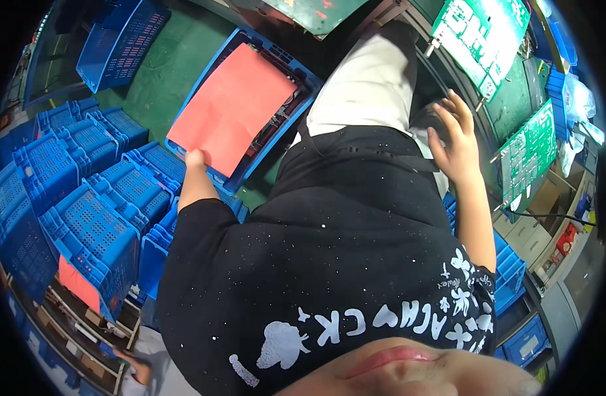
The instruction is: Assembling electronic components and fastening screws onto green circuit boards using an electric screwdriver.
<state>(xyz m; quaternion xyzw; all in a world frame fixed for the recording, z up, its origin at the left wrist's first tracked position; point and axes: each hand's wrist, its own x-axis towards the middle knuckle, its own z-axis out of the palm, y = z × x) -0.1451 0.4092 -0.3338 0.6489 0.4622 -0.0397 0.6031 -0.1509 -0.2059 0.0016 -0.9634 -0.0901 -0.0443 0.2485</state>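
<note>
My left hand point(196, 158) is closed at the near rim of a blue plastic crate point(295, 66), beside a red sheet point(237, 102). Most of its fingers are hidden. The sheet lies over the crate's contents, and dark parts point(284, 112) show along its right edge. Off to the right, my right hand point(455, 142) is raised with its fingers apart and nothing in it. The nearest thing beyond it is a green circuit board point(481, 43); a second green circuit board point(529, 158) stands farther right.
Several blue perforated crates point(95, 218) are stacked at the left. Another blue crate point(121, 46) stands on the green floor point(164, 66) at the far left. A green-topped surface point(316, 13) juts in at the top. Another person's hand point(141, 371) shows at the lower left.
</note>
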